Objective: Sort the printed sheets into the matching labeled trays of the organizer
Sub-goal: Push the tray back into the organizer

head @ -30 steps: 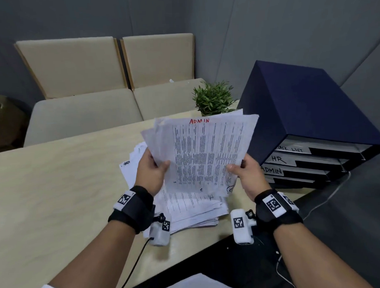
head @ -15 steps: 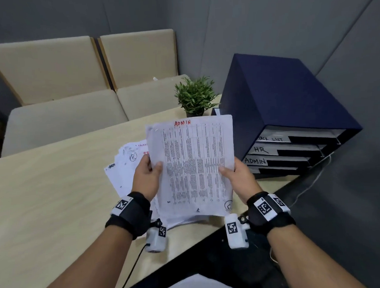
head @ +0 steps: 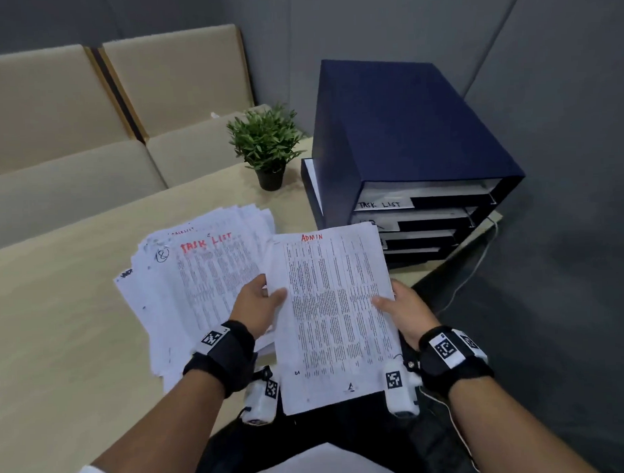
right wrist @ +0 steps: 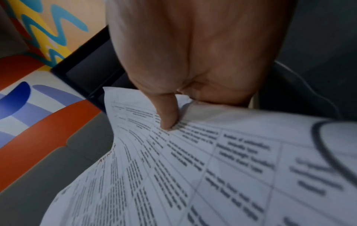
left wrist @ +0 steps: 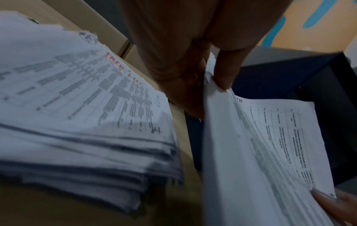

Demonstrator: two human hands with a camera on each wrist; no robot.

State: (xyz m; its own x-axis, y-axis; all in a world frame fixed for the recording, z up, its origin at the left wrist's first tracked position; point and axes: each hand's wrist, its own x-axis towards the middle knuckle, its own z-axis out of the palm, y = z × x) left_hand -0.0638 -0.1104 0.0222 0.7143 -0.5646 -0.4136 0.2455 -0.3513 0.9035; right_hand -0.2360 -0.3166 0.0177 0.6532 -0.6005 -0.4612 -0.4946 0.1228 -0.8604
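Observation:
I hold a sheaf of printed sheets marked ADMIN [head: 336,317] in red, flat in front of me over the table's near edge. My left hand [head: 260,303] pinches its left edge, thumb on top [left wrist: 225,71]. My right hand [head: 399,309] pinches the right edge, thumb pressed on the print [right wrist: 167,113]. On the table to the left lies a fanned pile of sheets [head: 195,275], its top one marked TASK LIST. The dark blue organizer [head: 398,127] stands at the right, its trays labeled; I read TASK LIST [head: 380,205] on the top tray, and the sheaf's upper corner hides the lower labels.
A small potted plant [head: 266,146] stands on the wooden table [head: 58,316] just left of the organizer. Beige cushioned seats [head: 87,113] line the far side. A white cable [head: 471,273] runs down past the table's right corner.
The ADMIN sheaf has come down and toward me, squared into a neat stack. The TASK LIST sheet on the pile is now uncovered. My view has swung toward the organizer.

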